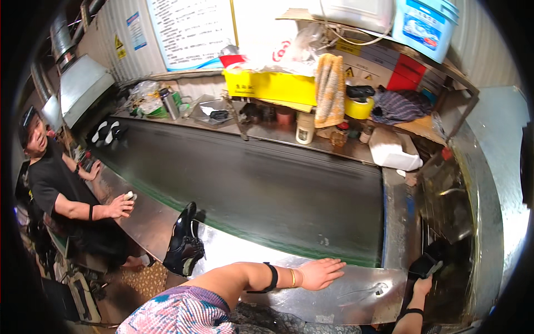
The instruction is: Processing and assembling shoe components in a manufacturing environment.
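Observation:
My left hand (321, 274) lies flat on the metal ledge (345, 295) beside the belt, its fingers stretched out and nothing in them. Down at the right, my right hand (424, 284) is closed on a black shoe (425, 266) in front of a dark opening; shadow hides much of its shape. Two glossy black shoes (186, 245) rest on the ledge left of my left arm, tips pointing toward the dark conveyor belt (250, 183). More shoes, with white parts (105, 133), lie at the belt's far left end.
At the left a co-worker stands by the ledge, one hand (120, 206) holding something small and white. Behind the belt, a shelf carries a yellow box (272, 84), an orange towel (329, 89), jars and a white plastic container (394, 149). A blue bucket (425, 28) stands above.

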{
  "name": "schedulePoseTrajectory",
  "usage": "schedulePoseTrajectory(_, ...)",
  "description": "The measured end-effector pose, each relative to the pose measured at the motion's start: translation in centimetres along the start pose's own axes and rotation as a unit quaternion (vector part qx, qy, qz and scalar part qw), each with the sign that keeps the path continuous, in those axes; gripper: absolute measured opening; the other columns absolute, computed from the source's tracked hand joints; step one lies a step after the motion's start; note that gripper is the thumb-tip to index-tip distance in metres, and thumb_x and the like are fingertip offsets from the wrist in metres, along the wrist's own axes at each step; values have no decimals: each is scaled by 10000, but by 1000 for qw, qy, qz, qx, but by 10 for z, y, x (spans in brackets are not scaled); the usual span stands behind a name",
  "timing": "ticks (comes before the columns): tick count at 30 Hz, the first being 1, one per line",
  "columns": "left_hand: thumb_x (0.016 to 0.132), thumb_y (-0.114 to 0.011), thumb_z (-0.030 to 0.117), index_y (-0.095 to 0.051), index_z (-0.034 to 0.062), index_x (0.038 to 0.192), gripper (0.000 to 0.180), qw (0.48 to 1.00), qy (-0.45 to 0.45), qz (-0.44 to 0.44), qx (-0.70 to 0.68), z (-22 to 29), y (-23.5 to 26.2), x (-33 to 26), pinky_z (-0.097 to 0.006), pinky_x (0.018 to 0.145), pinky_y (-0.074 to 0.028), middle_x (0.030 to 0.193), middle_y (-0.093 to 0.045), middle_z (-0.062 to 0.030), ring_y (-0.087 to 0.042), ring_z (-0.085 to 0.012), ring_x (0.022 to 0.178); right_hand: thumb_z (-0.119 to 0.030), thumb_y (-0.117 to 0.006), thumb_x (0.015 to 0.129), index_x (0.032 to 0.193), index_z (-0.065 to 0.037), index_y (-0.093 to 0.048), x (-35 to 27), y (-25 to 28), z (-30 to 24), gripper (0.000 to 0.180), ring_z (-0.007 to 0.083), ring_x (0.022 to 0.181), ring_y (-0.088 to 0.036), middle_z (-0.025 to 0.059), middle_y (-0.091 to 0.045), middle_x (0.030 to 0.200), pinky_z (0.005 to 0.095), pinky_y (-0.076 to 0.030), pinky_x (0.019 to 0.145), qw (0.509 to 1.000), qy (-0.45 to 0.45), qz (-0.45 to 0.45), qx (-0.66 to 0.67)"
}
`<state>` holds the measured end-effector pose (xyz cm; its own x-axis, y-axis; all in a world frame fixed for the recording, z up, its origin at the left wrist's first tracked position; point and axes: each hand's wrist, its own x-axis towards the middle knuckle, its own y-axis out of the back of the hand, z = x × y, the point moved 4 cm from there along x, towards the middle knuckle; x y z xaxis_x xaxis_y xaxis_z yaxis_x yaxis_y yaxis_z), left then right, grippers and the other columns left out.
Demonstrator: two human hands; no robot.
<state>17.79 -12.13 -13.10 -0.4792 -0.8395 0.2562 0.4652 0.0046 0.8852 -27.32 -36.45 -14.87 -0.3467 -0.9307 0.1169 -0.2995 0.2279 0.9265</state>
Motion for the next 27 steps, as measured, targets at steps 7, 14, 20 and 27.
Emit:
schedulePoseTrajectory(7,981,-526,221,-523,25,1404,467,1000,3,2,-15,-1,-3,-1,-483,1181,-336,1556,-400,-229,-397,-386,1438,-106,-680,932,938,-23,-681,-14,58,31,82,211,530,-661,90,-647,698,370,-546,439,927,-7,-375,-10)
schedulePoseTrajectory(14,978,-530,225,-550,34,1380,445,1000,-2,20,-9,0,-2,-3,-488,1176,-347,1541,-423,-228,-418,-389,1423,-229,-708,944,1261,-77,-658,-134,198,113,355,256,769,-714,121,-758,1042,384,-583,669,870,-181,-456,-48)
schedulePoseTrajectory(20,940,-568,225,-567,38,1353,453,1000,-3,13,4,1,-1,-1,-491,1181,-340,1519,-441,-238,-416,-410,1413,-201,-682,934,1300,-87,-600,-252,184,131,393,256,851,-654,118,-689,1110,387,-537,729,963,-134,-27,231)
schedulePoseTrajectory(27,818,-674,110,-626,32,1236,428,980,113,159,-42,5,31,-69,-523,1167,-354,1455,-508,-253,-445,-457,1375,-169,-651,922,1346,-99,-531,-272,183,143,446,255,946,-584,115,-608,1189,390,-483,800,946,-115,59,298)
